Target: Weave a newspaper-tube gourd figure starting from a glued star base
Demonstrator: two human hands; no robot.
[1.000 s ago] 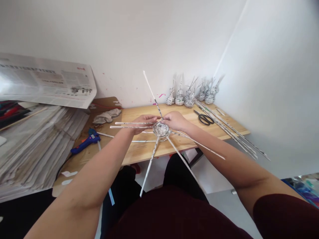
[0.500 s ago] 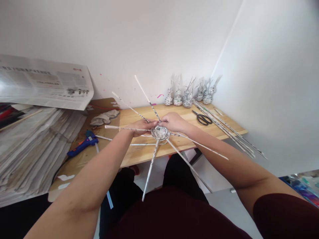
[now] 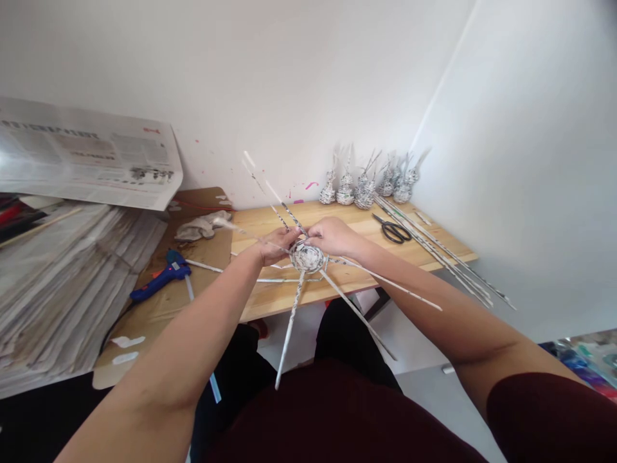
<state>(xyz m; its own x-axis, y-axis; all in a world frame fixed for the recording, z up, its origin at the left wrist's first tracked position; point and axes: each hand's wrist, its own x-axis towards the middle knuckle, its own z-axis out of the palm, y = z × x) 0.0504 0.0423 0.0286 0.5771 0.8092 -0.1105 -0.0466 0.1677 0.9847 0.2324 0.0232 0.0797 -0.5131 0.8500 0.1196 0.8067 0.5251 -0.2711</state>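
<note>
A round woven disc [image 3: 307,257] of rolled newspaper, with several long paper sticks radiating from it, is held up over the table's front part. My left hand [image 3: 280,245] is closed on the disc's left rim, among the sticks pointing up and left. At the upper right rim my right hand [image 3: 328,236] pinches the weave, its fingertips close to those of my left hand. One stick [image 3: 289,331] points down toward my lap, and others slant down to the right.
Black scissors [image 3: 396,231] and long paper sticks [image 3: 443,254] lie on the wooden table [image 3: 255,225] at right. Woven gourd shapes [image 3: 345,190] stand by the wall. Left are a blue glue gun [image 3: 164,276], gloves [image 3: 202,226] and stacked newspapers [image 3: 72,283].
The upper left sticks have shifted and look blurred, one swinging upward. My left hand has moved slightly right and turned upward, and the disc has tilted a little.
</note>
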